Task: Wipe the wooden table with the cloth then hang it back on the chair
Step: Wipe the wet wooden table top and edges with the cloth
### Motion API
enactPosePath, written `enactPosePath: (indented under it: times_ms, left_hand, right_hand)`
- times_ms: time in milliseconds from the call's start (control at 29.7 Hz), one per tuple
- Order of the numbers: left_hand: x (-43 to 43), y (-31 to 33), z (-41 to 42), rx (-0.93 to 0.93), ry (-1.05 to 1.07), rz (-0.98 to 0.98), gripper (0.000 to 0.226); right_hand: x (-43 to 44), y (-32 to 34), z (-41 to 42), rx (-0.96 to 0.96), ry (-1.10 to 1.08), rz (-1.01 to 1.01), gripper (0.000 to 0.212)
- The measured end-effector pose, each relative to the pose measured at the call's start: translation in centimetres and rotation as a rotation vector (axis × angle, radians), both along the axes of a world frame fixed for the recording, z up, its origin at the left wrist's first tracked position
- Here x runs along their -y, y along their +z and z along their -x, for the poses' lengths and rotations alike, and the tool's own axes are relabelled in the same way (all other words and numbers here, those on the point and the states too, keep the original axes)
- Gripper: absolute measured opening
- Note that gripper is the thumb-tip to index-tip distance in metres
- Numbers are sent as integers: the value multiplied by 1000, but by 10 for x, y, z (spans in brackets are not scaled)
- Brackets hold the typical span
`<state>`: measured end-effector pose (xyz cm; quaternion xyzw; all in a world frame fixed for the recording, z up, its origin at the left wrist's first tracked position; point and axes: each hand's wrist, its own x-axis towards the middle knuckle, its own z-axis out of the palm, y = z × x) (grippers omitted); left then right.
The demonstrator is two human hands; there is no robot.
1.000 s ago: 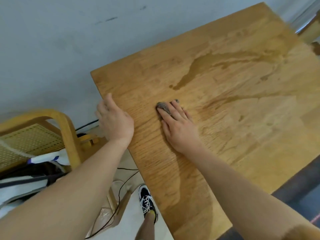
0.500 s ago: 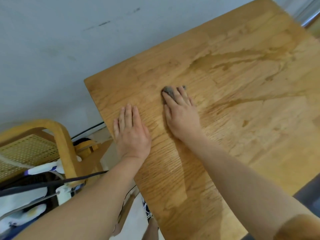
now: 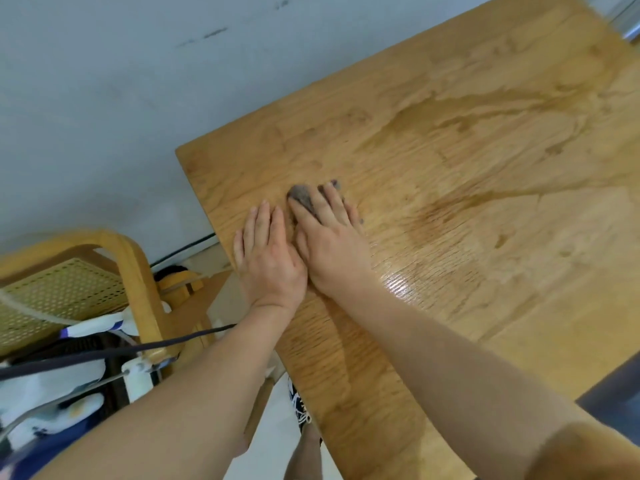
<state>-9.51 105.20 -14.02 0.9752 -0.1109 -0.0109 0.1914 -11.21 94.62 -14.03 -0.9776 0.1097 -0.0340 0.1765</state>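
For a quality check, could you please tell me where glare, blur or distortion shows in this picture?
Head view: a bright sheen on the wooden table beside the right hand; the cloth under its fingers looks soft, slightly blurred; the wide lens tilts the scene and swells both forearms toward the bottom edge.

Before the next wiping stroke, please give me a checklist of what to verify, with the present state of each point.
1. The cloth is under the right hand: ok, its grey edge shows past the fingertips.
2. That hand lies flat, pressing: ok.
3. The left hand lies flat on the table beside it: ok.
4. Surface wiped dry: not ok, wet streaks show to the right.
5. The chair is free for hanging: cannot tell.
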Motion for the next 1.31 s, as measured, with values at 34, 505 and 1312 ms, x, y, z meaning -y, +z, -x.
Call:
enactPosePath:
  times_ms: [34,505,1312]
  left_hand:
    - [0,1,1,-7,12,38,57]
    - [-17,-14,-35,-19,88,-64,56]
    - [-18,-5,-40,-72,82,-87,59]
  right_hand:
    - [-5,1,26,-15,79,7,46]
    - [6,-4,-90,33,5,23,45]
    - [50,-2,-116,-2,149,102,50]
